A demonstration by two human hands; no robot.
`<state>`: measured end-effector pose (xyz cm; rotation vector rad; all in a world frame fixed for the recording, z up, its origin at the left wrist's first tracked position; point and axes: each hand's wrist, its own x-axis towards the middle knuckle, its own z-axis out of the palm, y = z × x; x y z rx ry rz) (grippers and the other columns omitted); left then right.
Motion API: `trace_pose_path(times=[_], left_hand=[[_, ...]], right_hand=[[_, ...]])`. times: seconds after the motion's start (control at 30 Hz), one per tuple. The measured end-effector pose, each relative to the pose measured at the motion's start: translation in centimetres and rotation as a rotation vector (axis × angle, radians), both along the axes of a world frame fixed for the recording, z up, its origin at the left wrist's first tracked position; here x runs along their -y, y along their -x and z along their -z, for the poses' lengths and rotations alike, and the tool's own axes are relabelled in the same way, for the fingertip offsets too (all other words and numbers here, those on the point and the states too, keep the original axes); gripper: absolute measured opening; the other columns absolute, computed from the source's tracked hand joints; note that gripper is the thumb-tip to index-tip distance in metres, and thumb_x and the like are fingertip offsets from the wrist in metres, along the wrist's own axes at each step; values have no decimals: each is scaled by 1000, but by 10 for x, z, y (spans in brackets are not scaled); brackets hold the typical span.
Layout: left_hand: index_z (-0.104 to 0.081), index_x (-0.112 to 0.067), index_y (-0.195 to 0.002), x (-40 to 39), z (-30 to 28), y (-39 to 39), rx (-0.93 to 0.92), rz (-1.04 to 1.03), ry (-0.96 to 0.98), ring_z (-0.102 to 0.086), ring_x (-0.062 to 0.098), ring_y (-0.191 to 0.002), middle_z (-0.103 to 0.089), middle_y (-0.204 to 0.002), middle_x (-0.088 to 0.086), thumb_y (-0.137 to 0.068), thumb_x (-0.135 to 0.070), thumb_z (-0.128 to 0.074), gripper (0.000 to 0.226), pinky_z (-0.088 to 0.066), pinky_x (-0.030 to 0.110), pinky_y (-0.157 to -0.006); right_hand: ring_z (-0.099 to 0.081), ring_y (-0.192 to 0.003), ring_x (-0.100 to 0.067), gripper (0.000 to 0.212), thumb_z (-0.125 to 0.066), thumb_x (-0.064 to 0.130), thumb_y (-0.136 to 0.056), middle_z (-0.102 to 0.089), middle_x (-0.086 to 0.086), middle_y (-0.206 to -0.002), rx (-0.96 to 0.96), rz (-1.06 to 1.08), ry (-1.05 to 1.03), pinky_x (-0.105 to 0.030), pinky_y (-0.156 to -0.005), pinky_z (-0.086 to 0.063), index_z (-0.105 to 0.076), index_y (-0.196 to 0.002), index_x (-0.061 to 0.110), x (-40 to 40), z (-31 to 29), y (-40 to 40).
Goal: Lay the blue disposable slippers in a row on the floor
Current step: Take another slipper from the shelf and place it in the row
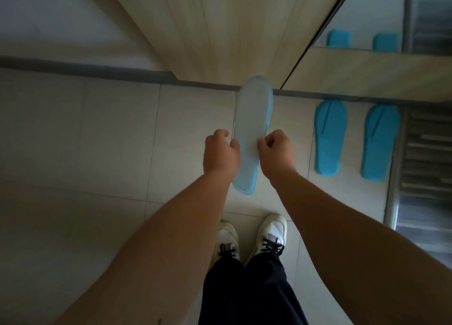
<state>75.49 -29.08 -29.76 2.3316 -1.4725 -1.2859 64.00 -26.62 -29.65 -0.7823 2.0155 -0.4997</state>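
A blue disposable slipper (pixel 252 119) hangs above the floor with its pale sole facing me, toe toward the wall. My left hand (pixel 220 153) pinches its left edge and my right hand (pixel 276 156) pinches its right edge, both near the middle of the slipper. Two more blue slippers lie flat on the tiled floor to the right, side by side with toes toward the wall: one (pixel 330 139) nearer me, the other (pixel 380 141) further right.
A light wooden panel (pixel 220 26) rises ahead, behind a grey skirting strip (pixel 97 70). A mirror (pixel 367 19) at upper right reflects the two slippers. A slatted grey mat (pixel 425 153) lies at the right edge. My white sneakers (pixel 252 239) stand on the pale tiles below.
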Motion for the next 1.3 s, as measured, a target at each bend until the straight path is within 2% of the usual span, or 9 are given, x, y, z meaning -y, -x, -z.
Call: trace_pose_path(times=[0.27,0.47,0.6,0.67,0.73,0.83,0.97,1.1,1.3], left_hand=[[-65,-24,-99,14,11,14,-391,-137,-139,-69,24,-95,-72,-103,4,-92,-38,-54,19,-56,47,-89],[-64,-11,-110,18,18,5,-352,-147,-136,-70,31,-90,-70,-105,11,-93,-28,-50,27,-60,49,-77],[-61,-11,-109,23,13,-11,-452,-205,-179,-67,31,-101,-67,-113,14,-99,-23,-46,22,-59,48,-83],[-62,-8,-106,28,8,-15,-506,-251,-200,-68,32,-101,-67,-113,16,-98,-21,-48,20,-59,46,-83],[-62,-6,-106,34,6,-17,-539,-264,-231,-68,30,-99,-68,-111,16,-98,-20,-49,20,-59,41,-79],[-63,-11,-104,44,9,-22,-558,-249,-262,-69,28,-96,-69,-107,12,-98,-19,-52,15,-59,38,-78],[-66,-18,-83,51,25,-32,-472,-268,-194,-68,31,-92,-69,-98,14,-92,-21,-60,12,-59,45,-81],[-65,-25,-70,63,65,-53,-275,-222,-73,-70,34,-85,-71,-87,10,-72,-38,-67,13,-59,51,-78],[-67,-16,-85,78,119,-78,-89,-73,57,-67,28,-83,-71,-87,8,-87,-27,-61,13,-57,44,-78]], right_hand=[[-54,-63,-18,16,-50,21,-99,-56,2,-71,-146,-294,73,-26,-50,-36,-54,-86,13,5,11,-7],[-61,-82,-33,20,-53,19,-97,-68,-14,-91,-217,-519,172,-37,-67,-48,-68,-96,5,-2,11,-6],[-58,-100,-31,24,-53,23,-97,-64,-14,-108,-256,-389,220,-35,-82,-46,-67,-107,7,0,15,10],[-56,-114,-30,35,-49,28,-98,-58,-12,-127,-169,-262,32,-35,-95,-44,-59,-127,9,10,17,21],[-56,-120,-31,43,-50,31,-97,-60,-12,-128,-25,-186,-152,-34,-96,-43,-54,-134,10,22,23,29],[-65,-97,-34,27,-55,29,-93,-69,-11,-97,102,-166,-166,-41,-83,-51,-68,-108,11,38,30,26],[-65,-77,-29,12,-65,25,-88,-69,-10,-82,172,-55,-136,-49,-76,-55,-65,-79,17,44,36,20],[-58,-66,-23,17,-68,21,-87,-64,-6,-69,204,8,-145,-40,-67,-51,-62,-73,14,50,57,1],[-58,-64,-23,22,-66,23,-86,-65,-6,-69,149,71,-138,-42,-67,-54,-60,-65,18,64,121,-39]])
